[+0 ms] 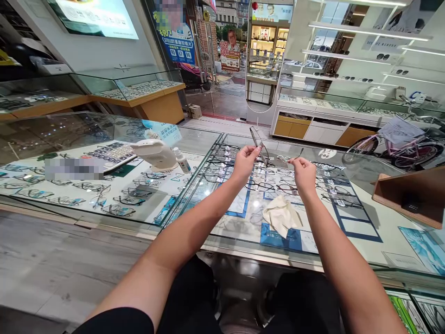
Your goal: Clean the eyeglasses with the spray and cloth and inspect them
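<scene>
I hold a pair of thin-framed glasses (264, 152) up over a glass display counter (208, 139). My left hand (245, 161) pinches the frame near one lens, with a temple sticking up. My right hand (303, 171) pinches the other thin temple (298, 157). Both hands are closed on the glasses. A cream cleaning cloth (281, 217) lies crumpled on the counter glass just below my hands. Under the glass lie rows of spectacle frames (222, 169).
A white device (155, 154) and a small white bottle (181, 160) stand on the counter to the left, beside a calculator (111, 155). A brown cardboard box (410, 197) juts in at right. A pink bicycle (399, 148) stands beyond. Display shelves and further counters fill the shop.
</scene>
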The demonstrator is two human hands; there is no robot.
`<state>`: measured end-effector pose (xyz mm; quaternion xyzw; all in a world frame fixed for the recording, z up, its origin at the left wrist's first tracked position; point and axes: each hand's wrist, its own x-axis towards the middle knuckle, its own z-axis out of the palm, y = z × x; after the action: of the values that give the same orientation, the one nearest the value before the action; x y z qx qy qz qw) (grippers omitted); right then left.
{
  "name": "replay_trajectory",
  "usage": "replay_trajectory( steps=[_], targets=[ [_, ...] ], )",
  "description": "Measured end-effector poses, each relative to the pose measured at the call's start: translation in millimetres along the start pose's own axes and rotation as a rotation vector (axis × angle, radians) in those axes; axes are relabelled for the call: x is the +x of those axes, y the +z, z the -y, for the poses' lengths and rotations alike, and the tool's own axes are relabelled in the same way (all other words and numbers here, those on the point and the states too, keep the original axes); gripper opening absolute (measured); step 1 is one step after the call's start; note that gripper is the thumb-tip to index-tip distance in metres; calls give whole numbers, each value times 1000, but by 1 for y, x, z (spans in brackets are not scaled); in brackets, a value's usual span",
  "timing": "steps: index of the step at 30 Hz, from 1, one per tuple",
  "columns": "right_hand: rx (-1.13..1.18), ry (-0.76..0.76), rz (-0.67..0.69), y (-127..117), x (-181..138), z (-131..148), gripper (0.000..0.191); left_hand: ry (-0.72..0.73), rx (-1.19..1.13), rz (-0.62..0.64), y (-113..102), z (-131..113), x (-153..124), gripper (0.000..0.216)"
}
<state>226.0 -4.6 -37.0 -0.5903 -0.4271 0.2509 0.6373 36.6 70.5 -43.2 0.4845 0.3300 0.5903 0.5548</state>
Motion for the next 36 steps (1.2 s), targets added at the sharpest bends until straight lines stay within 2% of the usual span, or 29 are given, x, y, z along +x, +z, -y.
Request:
replay_trajectory(
  steps=[3,5,8,10,12,14,17,22,29,33,36],
  targets=[
    [-12,53,1,-1,-3,3,28,64,33,-12,-1,0,2,30],
    [-11,-8,34,-1,-7,9,35,141,103,-13,-1,-1,0,30],
    [2,-169,198,1,-18,19,30,328,288,4,1,-3,-9,24],
    [-10,-214,330,5,-25,24,35,471,395,18,3,-6,-17,19],
    [-14,-222,406,8,-31,26,43,581,453,34,5,-8,-23,15],
    [-11,-217,421,11,-33,25,49,656,485,52,7,-10,-28,15],
    [-10,-207,368,12,-32,22,56,714,548,77,8,-13,-31,15],
    [7,-202,246,7,-28,25,66,698,622,100,8,-14,-33,12],
    [33,-240,78,-4,-18,28,72,612,685,227,7,-14,-33,11],
    [31,-260,81,-3,-18,27,73,487,547,262,7,-11,-30,13],
    [-25,-247,144,1,-21,25,63,402,434,238,8,-10,-28,15]
  ],
)
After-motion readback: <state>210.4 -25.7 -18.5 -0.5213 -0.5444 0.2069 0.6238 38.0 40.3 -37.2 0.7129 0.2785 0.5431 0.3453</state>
